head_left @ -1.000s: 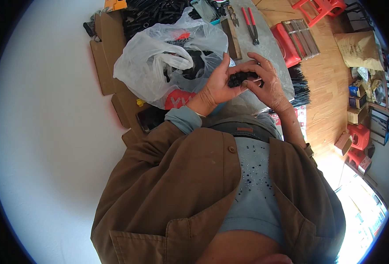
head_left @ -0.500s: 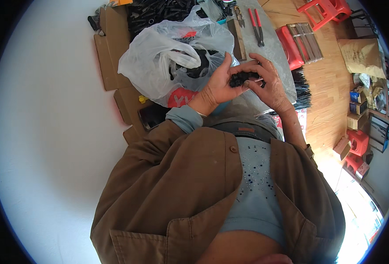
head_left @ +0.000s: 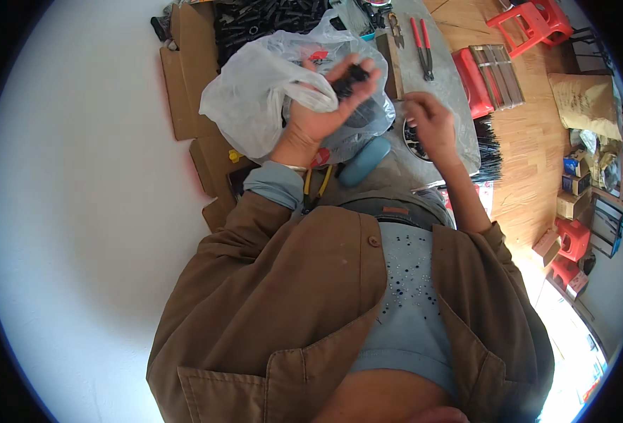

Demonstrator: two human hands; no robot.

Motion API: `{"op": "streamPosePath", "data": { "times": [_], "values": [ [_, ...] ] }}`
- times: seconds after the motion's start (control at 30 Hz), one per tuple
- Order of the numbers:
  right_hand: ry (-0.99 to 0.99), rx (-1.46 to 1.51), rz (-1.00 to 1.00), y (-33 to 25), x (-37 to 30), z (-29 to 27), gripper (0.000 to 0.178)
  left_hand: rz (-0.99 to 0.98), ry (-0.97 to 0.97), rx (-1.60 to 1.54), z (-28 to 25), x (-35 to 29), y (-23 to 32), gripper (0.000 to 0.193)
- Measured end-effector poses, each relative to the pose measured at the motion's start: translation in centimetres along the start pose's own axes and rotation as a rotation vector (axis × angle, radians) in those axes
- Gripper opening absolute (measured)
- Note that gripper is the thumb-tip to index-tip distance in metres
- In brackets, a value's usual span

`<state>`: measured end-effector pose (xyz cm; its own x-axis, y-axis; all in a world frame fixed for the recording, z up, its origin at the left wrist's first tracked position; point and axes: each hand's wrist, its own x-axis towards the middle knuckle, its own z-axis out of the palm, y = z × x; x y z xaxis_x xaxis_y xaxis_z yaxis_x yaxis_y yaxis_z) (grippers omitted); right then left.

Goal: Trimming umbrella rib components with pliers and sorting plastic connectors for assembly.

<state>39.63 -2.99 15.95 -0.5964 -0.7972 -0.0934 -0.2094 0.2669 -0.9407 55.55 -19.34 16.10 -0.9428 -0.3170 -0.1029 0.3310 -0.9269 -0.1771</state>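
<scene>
My left hand (head_left: 315,125) is turned palm up with the fingers loosely cupped, and a small heap of black parts (head_left: 350,81) lies in it. It is at the white plastic bag (head_left: 237,92), whose crumpled edge covers part of the palm; black stuff shows dimly through the plastic. To the right, my right hand (head_left: 435,130) hangs with curled fingers above a round dish (head_left: 409,149) of small dark pieces. Whether those fingers pinch anything cannot be made out. Between the hands and my lap lie a blue rounded object (head_left: 364,162) and yellow-handled pliers (head_left: 316,189).
Red-handled pincers (head_left: 422,49) and another pair of pliers (head_left: 396,29) lie on the grey table (head_left: 456,106), beside a wooden strip (head_left: 390,67). A cardboard box (head_left: 193,70) and a pile of black parts (head_left: 273,21) stand far left. Red stools (head_left: 516,32) are at right.
My hands have come apart. The left moved up and left to the bag with the black parts; the right moved down over the dish. The blue object, pliers and dish now show.
</scene>
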Motion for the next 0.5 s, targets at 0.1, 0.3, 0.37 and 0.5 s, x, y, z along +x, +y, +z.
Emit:
{"op": "streamPosePath", "data": {
  "times": [0.1,0.3,0.37,0.5],
  "values": [
    [-0.262,-0.078,-0.252,2.3,1.0,5.1,0.014,0.051,-0.027,-0.032,0.2,-0.1,2.3,0.073],
    [-0.407,-0.529,-0.376,4.0,4.6,13.9,0.020,0.124,-0.030,0.006,0.0,-1.0,2.4,0.066],
    [-0.541,-0.719,-0.294,4.4,5.5,15.2,0.029,0.117,-0.022,-0.016,-0.1,-1.2,2.3,0.065],
    [-0.407,-0.757,-0.391,5.1,4.2,16.3,0.040,0.143,0.048,0.057,0.3,-1.2,1.4,0.054]
  ]
}}
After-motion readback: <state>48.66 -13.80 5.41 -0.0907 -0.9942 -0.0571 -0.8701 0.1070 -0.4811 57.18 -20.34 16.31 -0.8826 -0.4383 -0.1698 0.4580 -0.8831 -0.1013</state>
